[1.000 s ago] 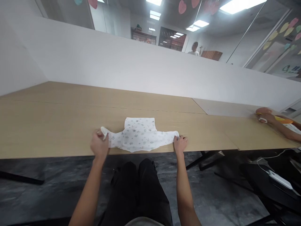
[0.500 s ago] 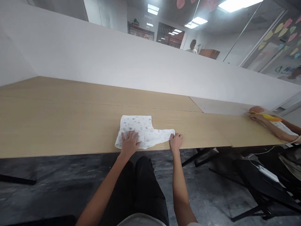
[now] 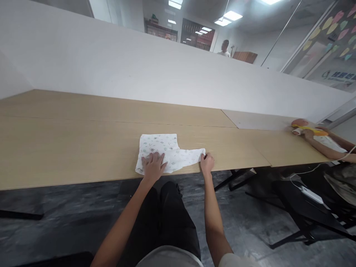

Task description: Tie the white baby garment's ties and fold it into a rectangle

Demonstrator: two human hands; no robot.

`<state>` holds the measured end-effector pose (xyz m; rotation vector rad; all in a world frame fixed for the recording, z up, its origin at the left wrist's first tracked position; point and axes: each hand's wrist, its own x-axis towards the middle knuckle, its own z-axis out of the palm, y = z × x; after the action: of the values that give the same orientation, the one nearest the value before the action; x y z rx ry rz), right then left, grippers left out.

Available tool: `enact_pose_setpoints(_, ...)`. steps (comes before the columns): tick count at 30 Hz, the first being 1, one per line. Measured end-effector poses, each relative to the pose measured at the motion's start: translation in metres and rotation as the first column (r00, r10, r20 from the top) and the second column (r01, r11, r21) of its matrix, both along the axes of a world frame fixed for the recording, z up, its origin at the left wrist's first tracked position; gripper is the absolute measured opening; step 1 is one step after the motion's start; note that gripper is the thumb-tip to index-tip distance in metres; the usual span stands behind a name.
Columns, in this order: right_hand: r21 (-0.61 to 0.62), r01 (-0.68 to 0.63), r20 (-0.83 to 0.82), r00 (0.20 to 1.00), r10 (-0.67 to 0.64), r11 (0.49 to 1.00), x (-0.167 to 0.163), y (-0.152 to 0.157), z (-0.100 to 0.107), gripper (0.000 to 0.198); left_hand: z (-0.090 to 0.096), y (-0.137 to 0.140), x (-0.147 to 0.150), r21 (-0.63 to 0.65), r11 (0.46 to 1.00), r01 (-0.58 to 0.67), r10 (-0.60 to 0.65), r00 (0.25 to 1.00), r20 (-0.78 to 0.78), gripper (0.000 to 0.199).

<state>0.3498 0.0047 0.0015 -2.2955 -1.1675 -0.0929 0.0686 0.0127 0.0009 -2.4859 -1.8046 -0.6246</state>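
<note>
A white baby garment with a small dark print lies partly folded near the front edge of the wooden table. One sleeve-like part of it stretches out to the right. Flat on the garment's left, folded part rests my left hand, its fingers spread. My right hand is at the end of the stretched part and pinches its cuff between thumb and fingers. Some of the fabric is covered by my left hand.
At the far right a co-worker's arms handle a doll with yellow and white cloth. A black chair with a white power strip stands below. Behind the table rises a white wall with glass above.
The view has shifted slightly. My left hand stays flat on the garment and my right hand keeps to the cuff. At the far right the co-worker's hands have moved on the doll.
</note>
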Motion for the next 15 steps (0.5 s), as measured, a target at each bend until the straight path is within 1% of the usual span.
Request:
enact_pose_setpoints(2, -0.01, 0.005, -0.02, 1.0, -0.005, 1.0, 0.0, 0.0, 0.002, 0.023, 0.001, 0.003, 0.0, 0.01, 1.0, 0.013, -0.014, 0.998, 0.062, 0.047)
enact_pose_setpoints(4, -0.012, 0.005, -0.022, 1.0, -0.006, 1.0, 0.0, -0.001, 0.002, 0.023, 0.003, 0.008, 0.0, 0.025, 1.0, 0.018, -0.022, 0.982, 0.186, 0.046)
enact_pose_setpoints(7, -0.002, -0.001, -0.009, 1.0, 0.001, 1.0, 0.0, -0.001, 0.001, 0.023, 0.002, 0.015, 0.003, 0.04, 0.999, -0.034, 0.013, 0.903, 0.43, 0.051)
enact_pose_setpoints(8, 0.002, -0.004, -0.006, 1.0, 0.004, 1.0, 0.0, -0.001, 0.001, 0.023, 0.0, 0.016, 0.004, 0.039, 0.998, -0.052, 0.027, 0.878, 0.477, 0.053)
enact_pose_setpoints(9, 0.006, -0.007, -0.004, 1.0, 0.007, 1.0, 0.0, -0.001, 0.0, 0.023, -0.003, 0.016, 0.004, 0.036, 0.998, -0.058, 0.033, 0.872, 0.489, 0.055)
enact_pose_setpoints(10, 0.01, -0.009, -0.004, 1.0, 0.009, 1.0, 0.0, -0.001, 0.0, 0.023, -0.005, 0.015, 0.005, 0.03, 0.998, -0.046, 0.027, 0.886, 0.462, 0.057)
enact_pose_setpoints(11, 0.013, -0.01, -0.005, 1.0, 0.01, 1.0, 0.0, -0.001, 0.0, 0.023, -0.008, 0.013, 0.006, 0.022, 1.0, -0.018, 0.008, 0.916, 0.401, 0.058)
enact_pose_setpoints(13, 0.02, -0.01, -0.007, 1.0, 0.01, 1.0, 0.0, -0.001, 0.0, 0.024, -0.012, 0.009, 0.007, 0.002, 0.998, 0.055, -0.054, 0.973, 0.226, 0.058)
enact_pose_setpoints(15, 0.026, -0.009, -0.015, 1.0, 0.01, 1.0, -0.001, -0.002, 0.001, 0.024, -0.013, 0.004, 0.007, -0.018, 0.995, 0.099, -0.098, 0.992, 0.076, 0.058)
